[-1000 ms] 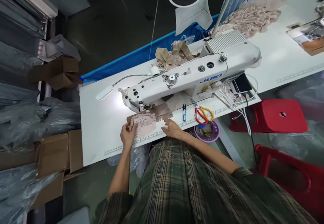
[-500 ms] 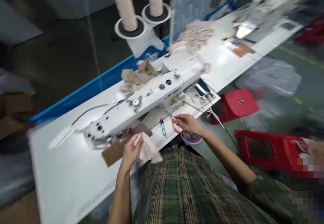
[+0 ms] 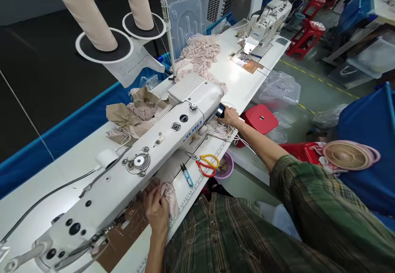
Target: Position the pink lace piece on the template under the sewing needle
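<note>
item: pale pink cloth, one small piece; on the desk, near its front edge, beside the arm of the white sewing machine; one end hangs loose.
left hand: fingers curled, holding the cloth in a bunch.
right hand: stretched out to a dark glossy device at the machine's far end; fingers bent about it; whether gripped or only touched, cannot tell.
step in hand, as judged: a reach to the device, the cloth held aside meanwhile; sewing not under way.
next move, as judged: a firm hold on the device, were it to be lifted, and care over the white cords by the wrist; for the cloth, a flat spread before any feeding.
edges: ruler strip along the front; blue snips just inside it; scissors with handles at the rim, above a purple basket.
room: narrow between machine and front edge; tight at the right hand, red stool just beyond; wider past the machine's far end.
</note>
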The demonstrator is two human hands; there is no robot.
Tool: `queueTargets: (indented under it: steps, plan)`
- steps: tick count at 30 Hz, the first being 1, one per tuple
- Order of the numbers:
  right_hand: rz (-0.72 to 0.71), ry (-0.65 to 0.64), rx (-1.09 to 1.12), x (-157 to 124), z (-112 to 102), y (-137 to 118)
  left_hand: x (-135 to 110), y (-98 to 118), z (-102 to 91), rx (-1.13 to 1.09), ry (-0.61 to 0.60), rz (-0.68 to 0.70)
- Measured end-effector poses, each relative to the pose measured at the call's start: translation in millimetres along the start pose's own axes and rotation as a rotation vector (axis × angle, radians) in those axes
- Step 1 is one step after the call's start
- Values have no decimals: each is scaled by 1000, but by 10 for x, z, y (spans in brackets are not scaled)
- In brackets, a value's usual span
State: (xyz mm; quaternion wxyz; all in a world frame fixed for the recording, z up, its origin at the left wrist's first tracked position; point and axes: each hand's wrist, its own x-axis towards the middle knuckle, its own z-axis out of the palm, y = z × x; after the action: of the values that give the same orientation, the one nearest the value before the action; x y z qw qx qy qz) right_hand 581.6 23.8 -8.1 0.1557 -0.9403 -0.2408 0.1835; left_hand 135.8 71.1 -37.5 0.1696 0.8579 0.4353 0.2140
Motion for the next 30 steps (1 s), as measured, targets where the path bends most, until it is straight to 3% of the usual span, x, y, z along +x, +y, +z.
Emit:
queueTargets:
  steps: [4, 9, 12, 16, 22, 26, 30]
  plan:
    - [100, -46, -42, 180, 44, -34, -166, 96, -311, -107, 2, 6]
    - [124, -60, -16, 260, -12, 106, -294, 271, -561, -266, -168, -38]
    - [103, -87, 7, 255, -12, 145, -233, 379, -525, -352, -252, -7]
    - [99, -128, 22, 252, 56, 48, -182, 426, -478, -390, -270, 43]
    - [70, -130, 78, 251, 106, -113, -352, 389, -579, -352, -245, -11]
    - [98, -134, 159, 214, -28, -49, -340, 385, -560, -341, -236, 4]
    - [153, -169, 288, 108, -349, 147, -154, 395, -435, -379, -305, 185]
